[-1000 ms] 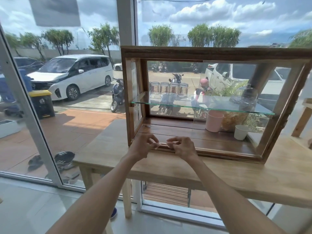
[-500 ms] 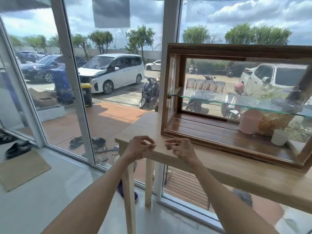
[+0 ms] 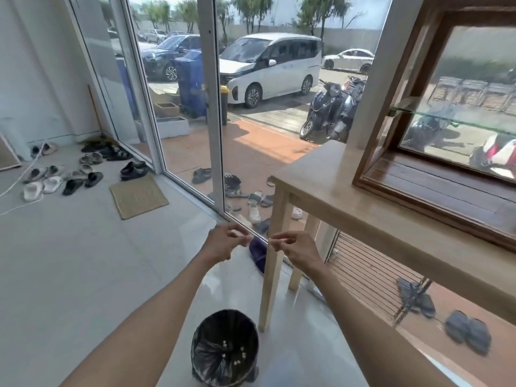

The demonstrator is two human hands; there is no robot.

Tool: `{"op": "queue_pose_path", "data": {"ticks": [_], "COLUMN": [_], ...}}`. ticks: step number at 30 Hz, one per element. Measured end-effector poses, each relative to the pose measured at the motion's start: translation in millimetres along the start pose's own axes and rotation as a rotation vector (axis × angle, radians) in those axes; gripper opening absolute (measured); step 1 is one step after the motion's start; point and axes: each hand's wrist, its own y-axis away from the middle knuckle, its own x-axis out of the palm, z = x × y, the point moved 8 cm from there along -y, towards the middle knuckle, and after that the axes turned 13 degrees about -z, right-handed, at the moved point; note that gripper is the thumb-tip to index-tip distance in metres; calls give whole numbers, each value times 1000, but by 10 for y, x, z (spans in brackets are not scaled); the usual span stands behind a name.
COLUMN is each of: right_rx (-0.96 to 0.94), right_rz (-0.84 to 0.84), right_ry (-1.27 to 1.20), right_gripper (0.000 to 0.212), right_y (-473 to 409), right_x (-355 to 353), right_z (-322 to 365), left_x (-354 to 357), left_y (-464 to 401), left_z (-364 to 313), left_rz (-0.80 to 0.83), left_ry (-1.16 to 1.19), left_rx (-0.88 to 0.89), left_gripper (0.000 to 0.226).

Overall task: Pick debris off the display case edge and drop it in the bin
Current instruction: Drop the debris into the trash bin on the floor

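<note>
My left hand (image 3: 224,243) and my right hand (image 3: 297,250) hang side by side over the floor, left of the table, each with thumb and fingertips pinched together. Whatever debris sits in the pinches is too small to make out. Below and nearer to me stands the bin (image 3: 225,348), round, lined with a black bag, with several small white bits at its bottom. The wooden display case (image 3: 391,174) with its glass shelf rests on the light wooden table (image 3: 349,202) at the right, well away from both hands.
A table leg (image 3: 269,277) stands just right of the bin. Glass doors and a window wall (image 3: 212,107) run ahead. Several shoes (image 3: 83,174) and a doormat (image 3: 138,196) lie on the white tiled floor at the left.
My view has swung left and down, away from the case toward the floor. Both pinched hands left the case's front edge and now hang above the bin.
</note>
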Motion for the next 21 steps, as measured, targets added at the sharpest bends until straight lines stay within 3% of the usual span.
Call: {"op": "queue_pose_path", "data": {"ticks": [8, 21], "right_rx": [97, 71], "right_rz": [113, 225], "right_ry": [55, 296], "right_gripper": [7, 11], "right_y": [178, 207], "right_x": [809, 1610], "right_z": [-493, -1209], "left_x": [-48, 67], "left_y": [183, 282], "left_z": [902, 2195], "left_rz": [-32, -114], "left_ry": [-6, -236], "left_rx": [-183, -347], "left_gripper": [14, 10]}}
